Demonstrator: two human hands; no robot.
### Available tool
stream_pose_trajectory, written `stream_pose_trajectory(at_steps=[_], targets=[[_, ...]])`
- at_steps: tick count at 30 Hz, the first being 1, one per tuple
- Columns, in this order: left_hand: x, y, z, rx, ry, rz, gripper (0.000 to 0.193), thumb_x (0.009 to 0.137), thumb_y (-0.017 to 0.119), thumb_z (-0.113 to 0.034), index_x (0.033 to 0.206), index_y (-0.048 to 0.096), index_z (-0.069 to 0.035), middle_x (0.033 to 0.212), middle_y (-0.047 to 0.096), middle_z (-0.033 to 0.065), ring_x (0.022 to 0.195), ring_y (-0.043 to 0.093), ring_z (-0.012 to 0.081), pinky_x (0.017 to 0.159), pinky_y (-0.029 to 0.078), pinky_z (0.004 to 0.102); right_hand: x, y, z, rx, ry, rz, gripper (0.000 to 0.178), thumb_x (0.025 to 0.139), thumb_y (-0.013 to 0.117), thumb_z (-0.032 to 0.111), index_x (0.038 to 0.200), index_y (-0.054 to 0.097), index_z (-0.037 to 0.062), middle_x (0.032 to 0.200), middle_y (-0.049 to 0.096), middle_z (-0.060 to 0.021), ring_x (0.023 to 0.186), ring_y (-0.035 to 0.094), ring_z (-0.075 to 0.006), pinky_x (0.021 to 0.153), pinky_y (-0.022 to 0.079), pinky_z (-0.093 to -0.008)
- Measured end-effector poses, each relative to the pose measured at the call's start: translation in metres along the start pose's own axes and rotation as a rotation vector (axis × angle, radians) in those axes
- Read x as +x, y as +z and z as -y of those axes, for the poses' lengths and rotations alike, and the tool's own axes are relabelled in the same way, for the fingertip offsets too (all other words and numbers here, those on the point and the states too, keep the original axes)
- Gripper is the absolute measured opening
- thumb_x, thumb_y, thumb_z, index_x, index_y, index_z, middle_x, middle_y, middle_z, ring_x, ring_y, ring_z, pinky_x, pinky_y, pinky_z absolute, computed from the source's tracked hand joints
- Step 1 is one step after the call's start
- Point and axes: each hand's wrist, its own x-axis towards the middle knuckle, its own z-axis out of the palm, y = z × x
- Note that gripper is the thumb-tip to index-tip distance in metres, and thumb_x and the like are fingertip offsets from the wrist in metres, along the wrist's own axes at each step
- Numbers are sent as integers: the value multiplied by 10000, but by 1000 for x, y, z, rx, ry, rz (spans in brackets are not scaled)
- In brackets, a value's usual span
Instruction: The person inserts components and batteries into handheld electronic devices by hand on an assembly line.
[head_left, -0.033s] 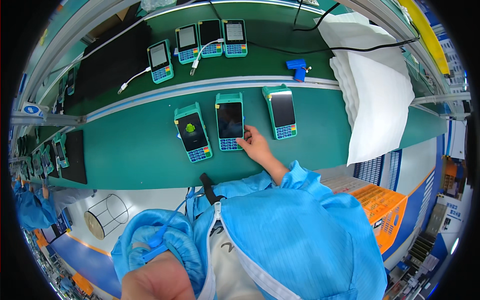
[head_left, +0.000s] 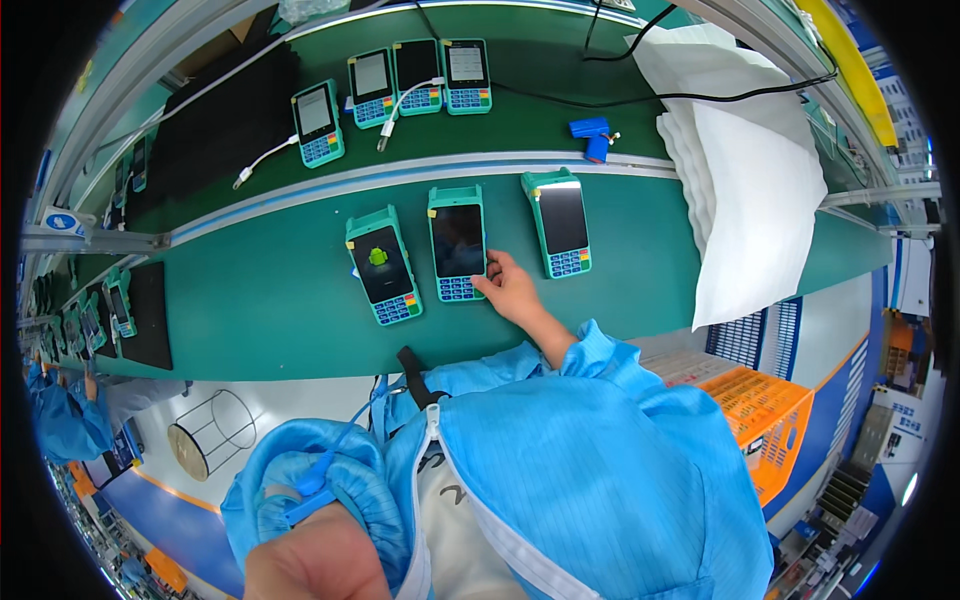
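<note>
Three green card payment terminals lie in a row on the green bench. My right hand (head_left: 512, 288) is closed on the lower right edge of the middle terminal (head_left: 458, 240), thumb by its keypad and fingers at its side. Its screen is dark. On the left terminal (head_left: 384, 265) the screen shows a small green robot figure. The right terminal (head_left: 562, 225) has a dark screen with a bright reflection along its top. My left hand (head_left: 318, 558) is low in the picture, close to the camera, with a blue strap at its wrist; its fingers are out of sight.
On the raised back shelf (head_left: 540, 125) stand several more terminals, white cables (head_left: 268, 162) and a blue battery pack (head_left: 592, 138). White foam sheets (head_left: 750, 200) drape over the bench's right side. An orange crate (head_left: 770, 420) sits below right. At far left another person's blue sleeve (head_left: 75, 410) shows.
</note>
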Motion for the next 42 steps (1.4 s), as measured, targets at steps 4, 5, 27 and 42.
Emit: stream_pose_trajectory(at_steps=[4, 5, 27, 42], targets=[[-7, -1, -6, 176, -25, -227, 109, 631, 603, -105, 574, 555, -184, 553, 537, -153, 510, 492, -37, 487, 356, 104, 10, -14, -13, 29, -4, 11, 480, 712, 662, 179, 1128, 486, 18, 798, 586, -80, 668, 560, -177, 618, 458, -301], [-4, 4, 3, 25, 1, -146, 176, 723, 548, -130, 881, 485, -176, 595, 517, -127, 501, 471, -6, 488, 336, 153, 12, -15, -14, 13, -24, 66, 472, 715, 658, 182, 1126, 492, 22, 809, 592, -90, 688, 570, -195, 629, 458, -311], [-5, 4, 18, -95, 70, -33, 309, 847, 443, -150, 1155, 440, -131, 593, 538, -80, 442, 459, 30, 457, 311, 190, 9, -23, 48, -757, 135, 254, 418, 816, 507, 298, 1153, 437, 62, 959, 585, -177, 931, 544, -317, 834, 384, -407], [-6, 9, 17, -118, 48, -68, 366, 830, 441, -97, 1194, 424, -131, 585, 545, -79, 435, 469, 32, 458, 298, 195, 9, -25, 49, -799, 109, 224, 310, 812, 529, 295, 989, 496, 42, 886, 603, -148, 879, 572, -282, 781, 387, -394]])
